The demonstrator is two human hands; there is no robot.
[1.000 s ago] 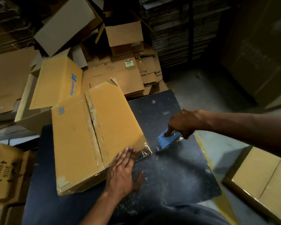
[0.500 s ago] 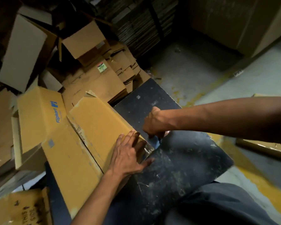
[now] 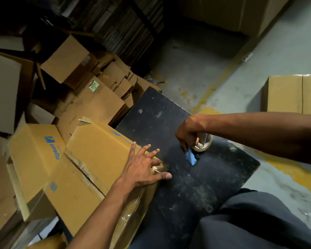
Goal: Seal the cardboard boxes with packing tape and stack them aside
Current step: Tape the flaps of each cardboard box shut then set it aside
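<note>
a second ago the right hand (image 3: 188,134) was only reaching down to a blue tape dispenser (image 3: 196,152) lying flat on the black worktop (image 3: 196,186); now its fingers are curled round the dispenser's handle and the tool is tipped up, the clear roll showing behind the knuckles, though its blue end may yet touch the worktop. the left hand (image 3: 144,168) has slid toward the near corner of the box (image 3: 97,164) and rests there flat with fingers spread, pressing a shiny strip of tape at the box's end. the box lies on the left part of the worktop, its top flaps shut with a taped seam along the middle. my reading: the tape is back in hand, so another strip on this box seems next, and stacking has not begun for it. counted: two hands, one dispenser with one roll, one box under the hands, one more printed box (image 3: 36,155) just beside it on the left, one closed box (image 3: 293,95) on the floor at the right, and a heap of flat cartons (image 3: 101,97) behind, too jumbled to count.
</note>
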